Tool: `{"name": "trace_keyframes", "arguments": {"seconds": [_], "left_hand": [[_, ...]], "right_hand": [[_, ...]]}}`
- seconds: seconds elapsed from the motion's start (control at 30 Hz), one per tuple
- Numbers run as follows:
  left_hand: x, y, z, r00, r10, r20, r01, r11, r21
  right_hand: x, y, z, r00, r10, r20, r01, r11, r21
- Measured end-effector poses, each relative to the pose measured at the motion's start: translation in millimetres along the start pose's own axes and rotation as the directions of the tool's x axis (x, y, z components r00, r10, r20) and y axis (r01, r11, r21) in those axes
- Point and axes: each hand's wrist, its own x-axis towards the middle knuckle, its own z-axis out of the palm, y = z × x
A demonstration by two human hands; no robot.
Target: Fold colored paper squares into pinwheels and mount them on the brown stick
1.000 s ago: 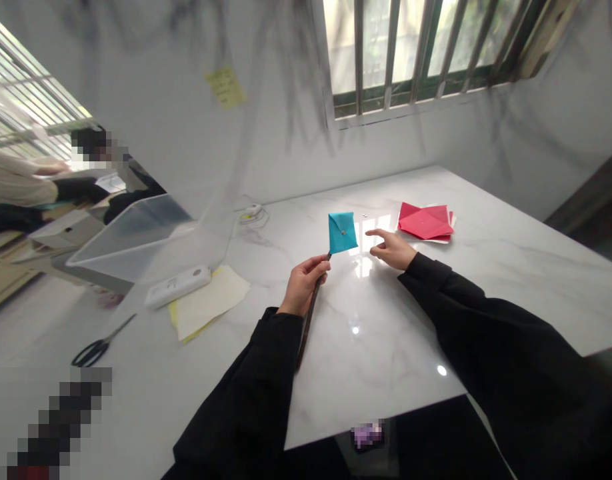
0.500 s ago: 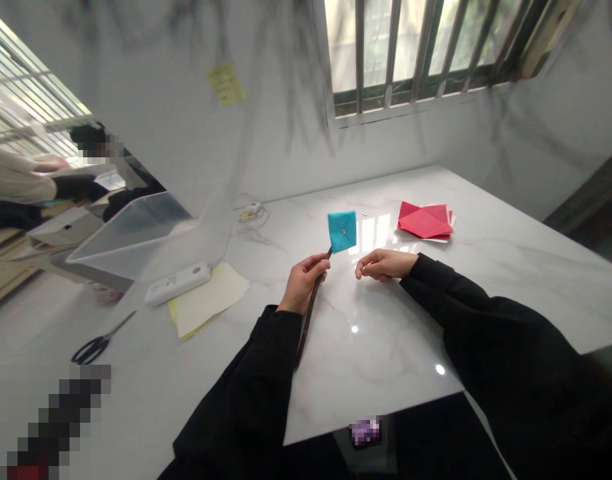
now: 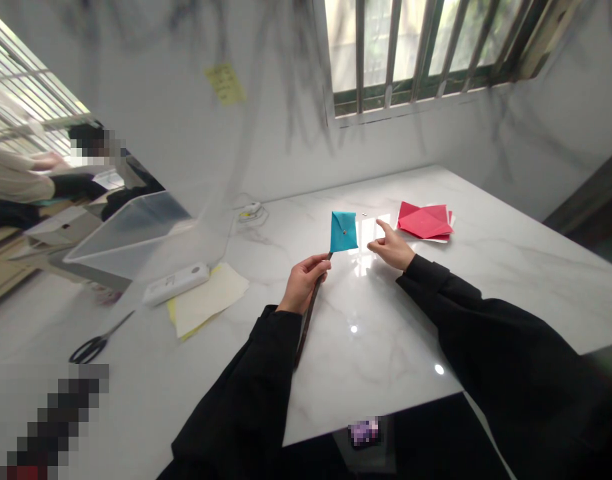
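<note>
My left hand [image 3: 306, 283] is closed around a dark brown stick [image 3: 309, 327], which runs down past the wrist. At the stick's top end sits a blue paper pinwheel [image 3: 343, 237], a small square with folded flaps and a pin at its middle. To the right of the pinwheel is my right hand [image 3: 393, 247], empty, with index finger and thumb stretched apart and the other fingers curled. It does not touch the paper. Behind the hand, on the white marbled table [image 3: 386, 327], lie a few tiny bits [image 3: 365, 214] too small to name.
Red paper sheets [image 3: 426, 221] are piled at the back right. Leftward lie pale yellow paper [image 3: 211, 300], a white power strip [image 3: 177, 285] and black-handled scissors [image 3: 99, 343]. A clear plastic bin [image 3: 131, 227] stands farther left, near other people. A barred window is ahead.
My right hand has lifted slightly up and to the right, and its index finger and thumb have spread. The blue pinwheel has turned a little. My left hand stays in place.
</note>
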Motion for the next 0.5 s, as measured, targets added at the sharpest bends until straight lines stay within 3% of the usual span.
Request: {"name": "trace_keyframes", "arguments": {"seconds": [0.03, 0.07, 0.1, 0.13, 0.17, 0.2, 0.23, 0.27, 0.33, 0.37, 0.4, 0.43, 0.5], "left_hand": [[0, 0, 0.0, 1.0, 0.002, -0.002, -0.002, 1.0, 0.001], [0, 0, -0.1, 1.0, 0.005, -0.006, -0.005, 1.0, 0.0], [0, -1, -0.2, 1.0, 0.009, -0.011, -0.009, 1.0, 0.0], [0, -1, -0.2, 1.0, 0.013, -0.017, -0.013, 1.0, -0.001], [1, -1, -0.3, 1.0, 0.016, -0.021, -0.016, 1.0, -0.001], [1, -1, -0.4, 1.0, 0.018, -0.023, -0.018, 1.0, -0.001], [1, -1, -0.3, 1.0, 0.017, -0.022, -0.017, 1.0, -0.002], [1, -1, -0.2, 1.0, 0.014, -0.02, -0.014, 1.0, -0.001], [1, 0, 0.1, 1.0, 0.006, -0.019, -0.006, 1.0, 0.0], [0, 1, 0.3, 1.0, 0.003, -0.019, -0.003, 1.0, 0.001], [0, 1, 0.5, 1.0, 0.001, -0.021, -0.001, 1.0, 0.002], [0, 1, 0.6, 1.0, 0.002, -0.023, -0.002, 1.0, 0.003], [0, 1, 0.7, 1.0, 0.007, -0.025, -0.007, 1.0, 0.004]], "right_hand": [[-4, -4, -1, 0.984, 0.008, 0.177, -0.012, 1.0, 0.018], [-9, -9, -1, 0.905, 0.016, 0.425, -0.03, 0.999, 0.028], [-15, -13, -1, 0.726, 0.02, 0.687, -0.048, 0.999, 0.022], [-20, -17, -1, 0.475, 0.018, 0.88, -0.054, 0.999, 0.008], [-25, -20, 0, 0.245, 0.011, 0.969, -0.05, 0.999, 0.001], [-28, -21, 2, 0.114, -0.002, 0.994, -0.048, 0.999, 0.008], [-29, -20, 4, 0.11, -0.023, 0.994, -0.057, 0.998, 0.03], [-27, -18, 5, 0.209, -0.045, 0.977, -0.083, 0.995, 0.063], [-19, -11, 8, 0.54, -0.056, 0.84, -0.149, 0.976, 0.161], [-13, -7, 8, 0.682, -0.031, 0.731, -0.175, 0.963, 0.205], [-8, -3, 7, 0.792, 0.006, 0.61, -0.193, 0.951, 0.242], [-2, 1, 5, 0.871, 0.046, 0.488, -0.201, 0.942, 0.27], [5, 5, 0, 0.959, 0.11, 0.26, -0.188, 0.936, 0.298]]}}
